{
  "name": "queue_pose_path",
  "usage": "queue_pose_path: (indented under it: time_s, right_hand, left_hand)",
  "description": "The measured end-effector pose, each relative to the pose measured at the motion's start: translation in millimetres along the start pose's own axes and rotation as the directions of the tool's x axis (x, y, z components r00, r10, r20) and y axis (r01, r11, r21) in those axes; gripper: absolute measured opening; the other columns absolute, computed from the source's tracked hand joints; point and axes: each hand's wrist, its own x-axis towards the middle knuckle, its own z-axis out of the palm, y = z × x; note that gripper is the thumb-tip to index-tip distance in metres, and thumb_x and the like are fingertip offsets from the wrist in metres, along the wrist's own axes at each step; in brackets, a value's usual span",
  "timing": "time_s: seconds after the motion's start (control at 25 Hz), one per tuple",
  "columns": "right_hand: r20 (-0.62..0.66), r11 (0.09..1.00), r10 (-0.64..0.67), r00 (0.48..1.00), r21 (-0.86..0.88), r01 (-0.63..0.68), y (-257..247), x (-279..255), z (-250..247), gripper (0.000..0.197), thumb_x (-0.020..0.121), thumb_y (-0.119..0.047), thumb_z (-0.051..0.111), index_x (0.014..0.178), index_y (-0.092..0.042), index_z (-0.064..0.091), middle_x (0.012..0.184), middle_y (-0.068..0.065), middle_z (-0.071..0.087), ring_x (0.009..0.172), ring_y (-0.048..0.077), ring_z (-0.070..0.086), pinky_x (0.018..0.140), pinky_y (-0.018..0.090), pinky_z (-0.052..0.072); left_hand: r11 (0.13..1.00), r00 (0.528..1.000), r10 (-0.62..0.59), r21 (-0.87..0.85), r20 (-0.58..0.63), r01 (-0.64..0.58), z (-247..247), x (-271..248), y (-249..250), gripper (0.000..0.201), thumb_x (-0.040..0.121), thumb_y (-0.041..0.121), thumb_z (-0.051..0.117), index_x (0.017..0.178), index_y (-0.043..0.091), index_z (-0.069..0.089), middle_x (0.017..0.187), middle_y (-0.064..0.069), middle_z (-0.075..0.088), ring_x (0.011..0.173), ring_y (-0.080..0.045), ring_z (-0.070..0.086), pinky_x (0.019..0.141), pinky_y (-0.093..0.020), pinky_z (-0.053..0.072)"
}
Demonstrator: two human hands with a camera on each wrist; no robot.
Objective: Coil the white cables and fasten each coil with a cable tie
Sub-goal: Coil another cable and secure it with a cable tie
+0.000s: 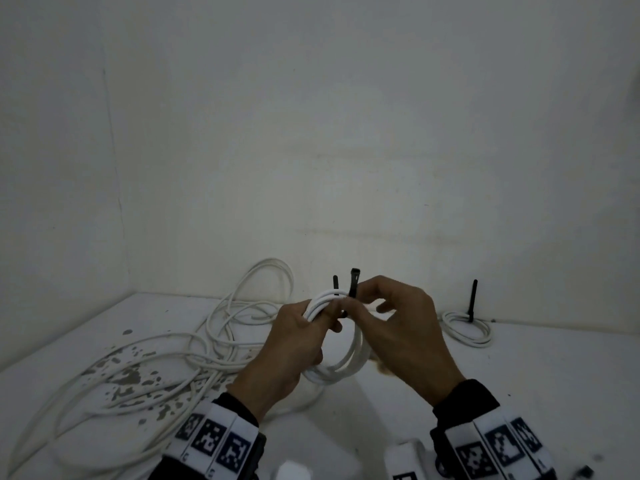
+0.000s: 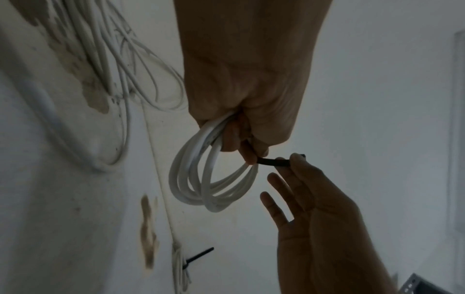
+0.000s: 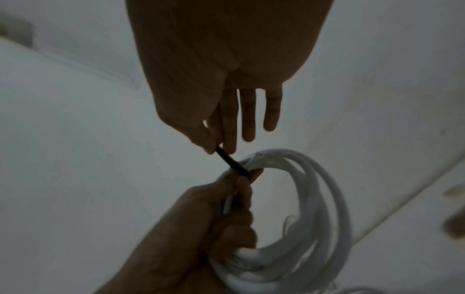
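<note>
My left hand [image 1: 304,337] grips a small coil of white cable [image 1: 349,358] above the table, its fingers curled round the bundled strands [image 2: 201,159]. A black cable tie [image 1: 353,284] wraps that bundle, and both of its ends stick up behind the hands. My right hand [image 1: 391,320] pinches the black cable tie [image 2: 273,161] between thumb and forefinger just right of the left hand, the other fingers straight. In the right wrist view the black cable tie [image 3: 231,162] runs from the pinch down to the coil [image 3: 314,218].
A loose tangle of white cables [image 1: 173,362] sprawls over the left of the white table [image 1: 519,375]. A tied coil [image 1: 467,329] with an upright black tie [image 1: 472,299] lies at the back right. Walls close the back and left.
</note>
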Motion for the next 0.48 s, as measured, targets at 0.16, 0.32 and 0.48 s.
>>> queue_pose_path:
  time_s: [0.16, 0.32, 0.48]
  right_hand:
    - [-0.101, 0.977, 0.211, 0.972, 0.051, -0.206, 3.0, 8.5, 1.5, 0.012, 0.089, -0.023, 0.067, 0.077, -0.018, 0.068, 0.075, -0.009, 0.069, 0.079, 0.001, 0.063, 0.065, 0.013, 0.044]
    - [-0.061, 0.977, 0.213, 0.975, -0.005, -0.213, 1.6, 8.2, -1.6, 0.014, 0.092, -0.017, 0.063, 0.079, -0.014, 0.067, 0.068, -0.009, 0.067, 0.068, -0.005, 0.062, 0.057, 0.007, 0.043]
    - [-0.073, 0.976, 0.198, 0.978, -0.073, -0.203, 2.3, 9.8, -7.1, 0.011, 0.091, -0.011, 0.061, 0.095, -0.016, 0.069, 0.054, -0.008, 0.061, 0.055, -0.003, 0.058, 0.055, 0.005, 0.041]
  left_hand:
    - [0.976, 0.988, 0.116, 0.170, 0.099, -0.132, 3.1, -3.6, -3.0, 0.035, 0.093, 0.039, 0.062, 0.087, 0.006, 0.074, 0.064, -0.019, 0.058, 0.040, -0.010, 0.037, 0.045, -0.024, 0.034]
    - [0.927, 0.969, 0.218, 0.286, 0.120, -0.244, 2.3, -2.7, -2.3, 0.028, 0.097, 0.026, 0.060, 0.085, 0.005, 0.074, 0.056, 0.007, 0.060, 0.037, 0.002, 0.043, 0.047, -0.009, 0.031]
    - [0.904, 0.961, 0.232, 0.332, 0.148, -0.269, 1.6, -1.6, -3.3, 0.024, 0.094, 0.026, 0.063, 0.079, 0.012, 0.075, 0.060, 0.001, 0.065, 0.040, 0.001, 0.042, 0.048, -0.012, 0.033]
